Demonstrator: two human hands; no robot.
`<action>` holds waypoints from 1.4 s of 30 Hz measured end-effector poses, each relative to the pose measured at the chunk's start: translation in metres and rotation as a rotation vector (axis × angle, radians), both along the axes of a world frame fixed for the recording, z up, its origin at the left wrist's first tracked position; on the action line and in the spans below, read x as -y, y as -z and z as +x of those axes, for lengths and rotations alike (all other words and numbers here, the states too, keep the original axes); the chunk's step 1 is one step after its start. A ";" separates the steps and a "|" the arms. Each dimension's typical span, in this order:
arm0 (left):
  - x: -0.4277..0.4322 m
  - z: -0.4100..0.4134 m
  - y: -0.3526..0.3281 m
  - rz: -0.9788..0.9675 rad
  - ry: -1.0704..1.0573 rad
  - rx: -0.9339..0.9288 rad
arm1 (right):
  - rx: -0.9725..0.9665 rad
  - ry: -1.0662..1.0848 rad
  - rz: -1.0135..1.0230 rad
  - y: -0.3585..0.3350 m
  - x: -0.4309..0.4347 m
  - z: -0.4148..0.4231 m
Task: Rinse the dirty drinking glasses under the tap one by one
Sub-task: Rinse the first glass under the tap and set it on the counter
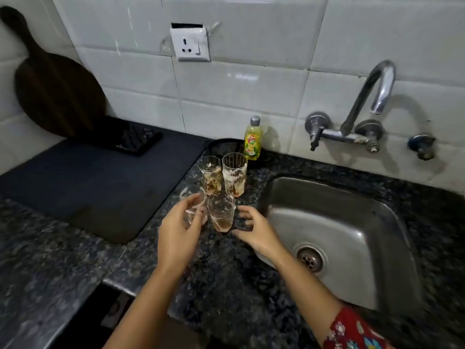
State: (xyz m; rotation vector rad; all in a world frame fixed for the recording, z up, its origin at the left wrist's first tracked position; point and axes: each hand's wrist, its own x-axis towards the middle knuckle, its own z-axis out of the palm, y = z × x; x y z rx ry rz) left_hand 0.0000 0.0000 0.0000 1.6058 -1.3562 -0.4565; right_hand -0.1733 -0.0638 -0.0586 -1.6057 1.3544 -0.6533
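Glasses stand in a tight cluster of four on the dark speckled counter (226,268), between a black mat (88,187) and the steel sink (352,248). The left hand (180,231) is wrapped round the near-left glass (192,205), fingers curled over its front and thumb on the near side; motion blur makes it hard to say whether that glass is lifted or resting on the counter. Just to the right of that grip stands the near-right glass (222,214), with a brownish film low inside it. The right hand (254,229) sits just beside this glass on its sink side, fingers spread and curved toward it, holding nothing; whether the fingertips touch the glass cannot be told. Beyond both hands, the two back glasses (234,173) stand upright and close together, streaked with white and brown residue. Farther back from them, against the tiled wall, is a yellow bottle of dish soap (253,139). The tap (372,96) curves out from the wall above the sink, well to the right of the hands, and no water is seen running from it.
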 end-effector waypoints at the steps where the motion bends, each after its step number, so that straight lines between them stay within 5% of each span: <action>1: 0.006 0.005 0.001 -0.003 -0.006 -0.005 | -0.001 0.024 -0.028 0.003 0.004 0.008; 15: 0.066 0.015 0.007 -0.045 0.175 -0.013 | 0.164 0.232 -0.103 0.012 0.022 0.040; 30: 0.143 -0.158 -0.016 -0.012 0.503 -0.186 | 0.021 0.618 -0.122 -0.027 0.015 -0.147; 42: 0.233 -0.251 -0.039 0.158 0.376 0.122 | -0.053 0.701 -0.040 -0.022 0.046 -0.201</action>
